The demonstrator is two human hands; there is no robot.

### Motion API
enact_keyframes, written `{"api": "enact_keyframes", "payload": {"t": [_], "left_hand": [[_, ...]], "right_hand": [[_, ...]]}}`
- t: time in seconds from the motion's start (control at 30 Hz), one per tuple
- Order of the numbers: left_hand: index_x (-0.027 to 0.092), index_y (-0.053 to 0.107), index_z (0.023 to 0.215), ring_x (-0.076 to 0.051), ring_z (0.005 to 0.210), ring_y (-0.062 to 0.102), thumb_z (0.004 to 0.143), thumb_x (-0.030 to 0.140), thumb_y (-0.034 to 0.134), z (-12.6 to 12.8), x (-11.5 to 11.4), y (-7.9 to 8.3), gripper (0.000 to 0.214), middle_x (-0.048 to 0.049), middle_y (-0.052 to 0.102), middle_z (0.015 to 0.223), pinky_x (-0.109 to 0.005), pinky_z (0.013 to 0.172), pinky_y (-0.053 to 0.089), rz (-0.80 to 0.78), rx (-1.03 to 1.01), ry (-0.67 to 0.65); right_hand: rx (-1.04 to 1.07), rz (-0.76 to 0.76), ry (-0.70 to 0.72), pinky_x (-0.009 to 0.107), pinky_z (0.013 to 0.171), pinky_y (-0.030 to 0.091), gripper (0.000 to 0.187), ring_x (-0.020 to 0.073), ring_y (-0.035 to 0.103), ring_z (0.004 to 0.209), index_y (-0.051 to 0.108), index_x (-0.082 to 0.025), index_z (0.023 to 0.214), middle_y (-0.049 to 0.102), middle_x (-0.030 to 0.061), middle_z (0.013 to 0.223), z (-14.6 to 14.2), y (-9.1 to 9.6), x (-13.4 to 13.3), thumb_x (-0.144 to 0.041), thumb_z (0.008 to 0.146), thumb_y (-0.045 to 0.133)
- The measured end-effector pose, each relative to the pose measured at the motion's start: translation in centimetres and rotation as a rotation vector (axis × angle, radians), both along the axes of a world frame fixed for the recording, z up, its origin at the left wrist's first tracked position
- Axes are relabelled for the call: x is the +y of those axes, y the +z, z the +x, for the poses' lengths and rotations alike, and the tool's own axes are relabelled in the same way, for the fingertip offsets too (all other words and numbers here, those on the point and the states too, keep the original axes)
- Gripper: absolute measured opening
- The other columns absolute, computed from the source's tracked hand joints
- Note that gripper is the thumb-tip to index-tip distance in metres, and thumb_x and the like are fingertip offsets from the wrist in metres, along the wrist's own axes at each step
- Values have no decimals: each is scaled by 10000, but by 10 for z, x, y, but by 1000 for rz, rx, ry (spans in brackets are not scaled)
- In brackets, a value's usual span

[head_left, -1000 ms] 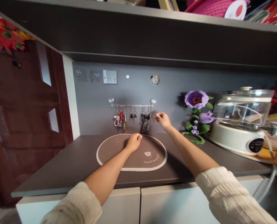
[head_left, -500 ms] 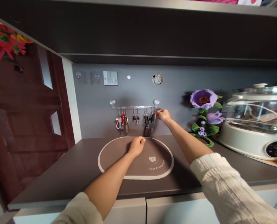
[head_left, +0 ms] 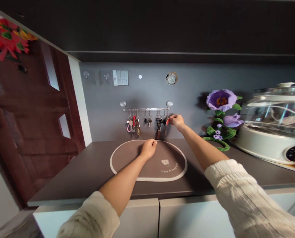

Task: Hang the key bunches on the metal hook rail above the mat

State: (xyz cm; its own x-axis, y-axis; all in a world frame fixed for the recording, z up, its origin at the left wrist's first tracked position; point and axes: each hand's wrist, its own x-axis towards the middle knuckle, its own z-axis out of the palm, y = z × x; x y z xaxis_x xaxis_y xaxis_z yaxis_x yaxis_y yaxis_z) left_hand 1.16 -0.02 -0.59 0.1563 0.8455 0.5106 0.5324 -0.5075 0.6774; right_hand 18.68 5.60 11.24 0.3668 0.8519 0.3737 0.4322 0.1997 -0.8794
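Note:
Against the back wall, my right hand (head_left: 177,121) pinches a small red key tag (head_left: 167,122) at the right end of a key rack (head_left: 147,109). Beside it on the rack hang dark keys (head_left: 159,122) and a brown strap (head_left: 158,134). Two smaller keys (head_left: 148,121) hang at mid-rack. Farther left is a bunch of keys (head_left: 138,127) with a pink loop and red pieces. My left hand (head_left: 148,148) is closed over the back part of a brown oval mat (head_left: 129,155), with nothing seen sticking out of it; its palm side is hidden.
A purple artificial flower (head_left: 221,100) and a white appliance with a clear cover (head_left: 264,142) stand to the right on the dark counter (head_left: 82,178). A dark shelf (head_left: 162,29) overhangs the rack. At left is a brown door (head_left: 33,119); wall hooks (head_left: 106,77) sit above the rack.
The camera view has shifted slightly, so the scene sits higher and a little to the right. The red tag shows more clearly in my right hand, by the rack's end. My left hand stays closed.

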Motion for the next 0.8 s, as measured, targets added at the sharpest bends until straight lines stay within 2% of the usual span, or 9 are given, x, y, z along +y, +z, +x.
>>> {"api": "enact_keyframes", "payload": {"t": [0.13,0.2,0.27,0.4,0.5,0.63,0.8], "left_hand": [[144,613,768,-116,658,531,781,224,470,-2,1,2,164,-31,618,726,-229,640,397,-34,-114,-21],[141,616,851,-113,682,542,766,213,505,-4,1,4,157,-34,618,766,-232,666,410,-46,-190,-36],[140,595,974,-105,670,533,756,220,539,-6,-1,7,239,-19,594,743,-234,678,416,-56,-253,-45],[163,414,1251,-69,589,478,719,187,599,-14,-13,21,564,50,495,631,-216,668,406,-77,-425,-74],[198,215,1373,-56,545,435,684,143,625,-28,-31,34,804,80,443,590,-204,648,393,-51,-464,-125],[242,-10,1405,-56,568,432,683,111,602,-57,-60,43,956,80,452,622,-200,656,383,73,-289,-248],[253,-107,1391,-55,603,425,714,132,568,-89,-89,32,963,63,457,690,-200,662,380,88,-67,-319]], "right_hand": [[-94,88,-134,251,710,432,152,129,552,715,618,-115,810,632,65,778,-4,-7,-15,-155,711,510],[-109,140,-125,262,737,428,190,136,552,740,614,-111,865,627,79,825,-8,-12,-27,-165,719,506],[-138,190,-69,281,744,431,223,141,546,727,606,-109,908,614,75,810,-13,-19,-40,-196,730,502],[-155,243,157,319,701,448,432,134,515,641,499,-146,1151,559,13,723,-23,-36,-65,-291,744,515],[-106,271,389,321,652,451,691,124,477,577,256,-191,1350,518,-28,668,-31,-49,-84,-313,737,552],[-108,311,608,301,618,438,896,112,435,553,-11,-224,1406,512,-38,675,-40,-63,-110,-314,739,582],[-232,265,763,256,565,415,968,98,398,538,-173,-224,1383,469,-55,654,-42,-83,-132,-320,764,565]]}}
